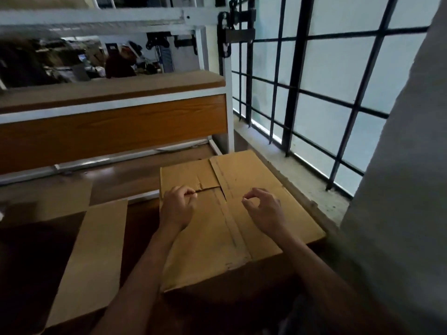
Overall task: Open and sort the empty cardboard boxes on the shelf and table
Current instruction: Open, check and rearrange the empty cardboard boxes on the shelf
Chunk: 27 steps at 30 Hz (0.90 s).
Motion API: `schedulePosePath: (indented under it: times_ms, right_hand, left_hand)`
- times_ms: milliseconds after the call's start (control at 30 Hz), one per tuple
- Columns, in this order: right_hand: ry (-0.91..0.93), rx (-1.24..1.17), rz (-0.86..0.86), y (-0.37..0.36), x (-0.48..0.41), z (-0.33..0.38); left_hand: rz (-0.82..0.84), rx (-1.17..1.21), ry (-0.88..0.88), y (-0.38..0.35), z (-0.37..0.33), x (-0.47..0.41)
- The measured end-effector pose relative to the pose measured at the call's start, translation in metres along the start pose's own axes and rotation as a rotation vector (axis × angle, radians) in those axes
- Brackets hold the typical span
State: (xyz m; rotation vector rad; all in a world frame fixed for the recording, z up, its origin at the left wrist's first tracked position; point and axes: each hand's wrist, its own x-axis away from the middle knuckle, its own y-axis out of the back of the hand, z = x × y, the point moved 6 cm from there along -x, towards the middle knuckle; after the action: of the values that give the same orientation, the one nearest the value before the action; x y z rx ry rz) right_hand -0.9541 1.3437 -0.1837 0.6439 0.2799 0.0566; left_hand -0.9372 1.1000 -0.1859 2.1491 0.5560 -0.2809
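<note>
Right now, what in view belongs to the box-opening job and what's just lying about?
Job: taped box; second box left of it; left hand pinching the torn seam; right hand over its top.
Lying about: window grille; grey surface at right; blurred clutter at top left.

Shelf clutter far beyond both hands was blurred; fingertips of the left hand were hidden, so its grip could not be told.

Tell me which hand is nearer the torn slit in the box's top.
Left. The left hand pinches the cardboard box at the left end of the torn slit; the right hand is over the box's right half, beyond the tape strip.
</note>
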Motion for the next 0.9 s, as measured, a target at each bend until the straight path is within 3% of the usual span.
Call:
schedulePosePath:
  times_ms: [167,333,467,667,833,900]
  right_hand:
    - [0.020,0.158,0.068,-0.034,-0.077,-0.003]
    - [-0.134,0.630,0.080,-0.043,-0.136,-0.050]
    - [-0.341,0.526,0.069,-0.035,-0.166,-0.083]
    - [-0.332,0.510,-0.036,-0.033,-0.169,-0.086]
    - [-0.498,0.342,-0.041,-0.021,-0.175,-0.089]
    - [-0.494,0.235,-0.009,-0.017,-0.175,-0.089]
  left_hand:
    - [0.132,-0.218,0.074,-0.031,0.037,-0.068]
    - [0.226,-0.281,0.286,-0.044,0.086,-0.103]
    - [0.193,-0.210,0.492,-0.045,0.097,-0.110]
    - [0.131,-0.074,0.591,-0.044,0.111,-0.112]
    - [0.178,0.391,0.819,-0.047,0.136,-0.101]
    - [0.176,0.463,0.835,-0.042,0.134,-0.098]
